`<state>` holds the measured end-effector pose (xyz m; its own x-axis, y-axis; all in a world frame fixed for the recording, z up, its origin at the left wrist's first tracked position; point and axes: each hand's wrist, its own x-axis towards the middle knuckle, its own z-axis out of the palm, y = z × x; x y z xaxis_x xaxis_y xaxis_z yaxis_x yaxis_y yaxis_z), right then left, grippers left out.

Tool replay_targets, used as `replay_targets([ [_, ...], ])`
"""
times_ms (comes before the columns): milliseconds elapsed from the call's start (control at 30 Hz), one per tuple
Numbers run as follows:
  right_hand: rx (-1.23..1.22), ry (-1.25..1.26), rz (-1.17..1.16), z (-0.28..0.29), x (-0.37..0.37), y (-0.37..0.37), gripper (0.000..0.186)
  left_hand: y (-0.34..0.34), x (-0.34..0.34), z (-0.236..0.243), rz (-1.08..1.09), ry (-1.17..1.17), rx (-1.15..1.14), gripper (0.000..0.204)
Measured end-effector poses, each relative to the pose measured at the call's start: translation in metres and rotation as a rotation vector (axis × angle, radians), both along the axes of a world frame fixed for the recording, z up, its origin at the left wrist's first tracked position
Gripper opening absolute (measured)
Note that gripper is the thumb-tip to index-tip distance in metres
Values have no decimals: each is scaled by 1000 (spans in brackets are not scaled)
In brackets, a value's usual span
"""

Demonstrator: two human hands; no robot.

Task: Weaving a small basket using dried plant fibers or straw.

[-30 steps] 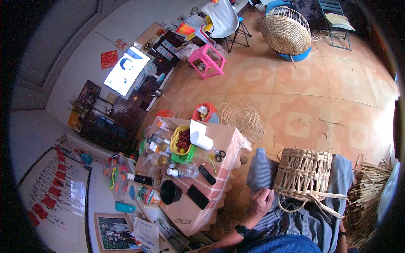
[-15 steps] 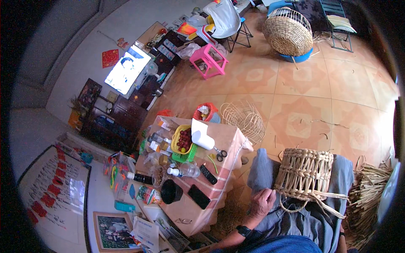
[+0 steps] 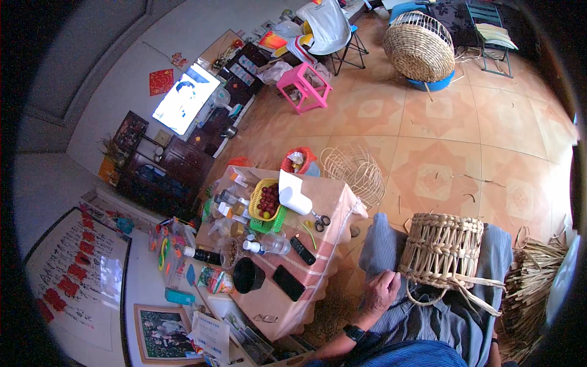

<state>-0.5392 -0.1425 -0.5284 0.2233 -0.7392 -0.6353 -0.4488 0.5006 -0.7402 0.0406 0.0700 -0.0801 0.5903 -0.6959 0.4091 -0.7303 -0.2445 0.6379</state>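
A small woven basket [image 3: 441, 251] of thick straw-coloured strands lies on its side across my lap, on grey striped cloth. Loose strand ends [image 3: 480, 287] stick out from its near rim, and a loop [image 3: 426, 300] curves below it. My left hand [image 3: 380, 292] is closed, with fingers curled, beside the basket's near left edge. Whether it grips the rim or anything else is hidden. Only a bit of my right wrist [image 3: 494, 344] shows at the lower edge; that hand is out of sight.
Left of me stands a cloth-covered table [image 3: 318, 244] with scissors [image 3: 321, 221], a phone [image 3: 288, 282], a remote [image 3: 302, 251] and a fruit basket [image 3: 265, 200]. Dry stalks [image 3: 532, 287] lie at right. An open-work frame [image 3: 354, 171], pink stool [image 3: 304, 88] and large woven basket [image 3: 419, 52] stand beyond.
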Motion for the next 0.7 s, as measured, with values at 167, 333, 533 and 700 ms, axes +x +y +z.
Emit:
replay_targets([
  [167, 8, -1, 32, -4, 9, -1, 22, 14, 5, -2, 33, 13, 42, 20],
  [333, -11, -16, -4, -3, 0, 2, 22, 3, 0, -7, 12, 47, 29, 20],
  [533, -14, -21, 9, -5, 2, 3, 22, 7, 1, -4, 22, 69, 36, 19],
  [700, -22, -37, -5, -7, -1, 6, 22, 5, 0, -8, 21, 45, 34, 19],
])
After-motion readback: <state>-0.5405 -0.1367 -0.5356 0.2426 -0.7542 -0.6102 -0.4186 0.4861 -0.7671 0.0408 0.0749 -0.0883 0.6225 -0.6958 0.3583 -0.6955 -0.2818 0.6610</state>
